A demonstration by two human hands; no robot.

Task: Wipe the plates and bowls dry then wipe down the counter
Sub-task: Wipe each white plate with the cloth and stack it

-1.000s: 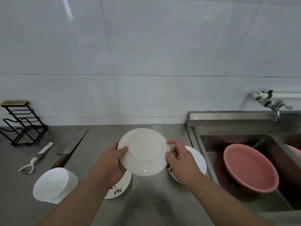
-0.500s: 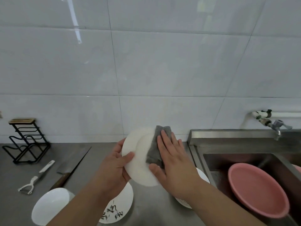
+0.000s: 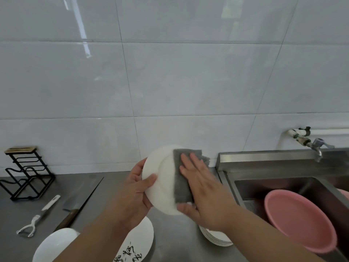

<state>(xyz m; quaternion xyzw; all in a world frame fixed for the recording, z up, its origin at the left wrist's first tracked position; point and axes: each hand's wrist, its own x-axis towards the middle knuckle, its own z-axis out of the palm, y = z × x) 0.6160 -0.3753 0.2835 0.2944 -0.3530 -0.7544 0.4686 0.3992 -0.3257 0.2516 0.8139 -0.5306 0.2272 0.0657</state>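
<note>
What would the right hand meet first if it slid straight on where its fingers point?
The right hand, flat on the grey cloth over the round white plate, points up and away; past the plate's rim, probably the white tiled wall, though depth is unclear.

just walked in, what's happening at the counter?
A person is drying a white plate held up over the counter. The left hand grips its rim; the right hand presses a grey cloth flat against it. A stack of plates sits on the counter, and a pink basin lies in the sink.

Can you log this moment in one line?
left hand: grips white plate | right hand: presses grey cloth on it | stage: drying
</note>
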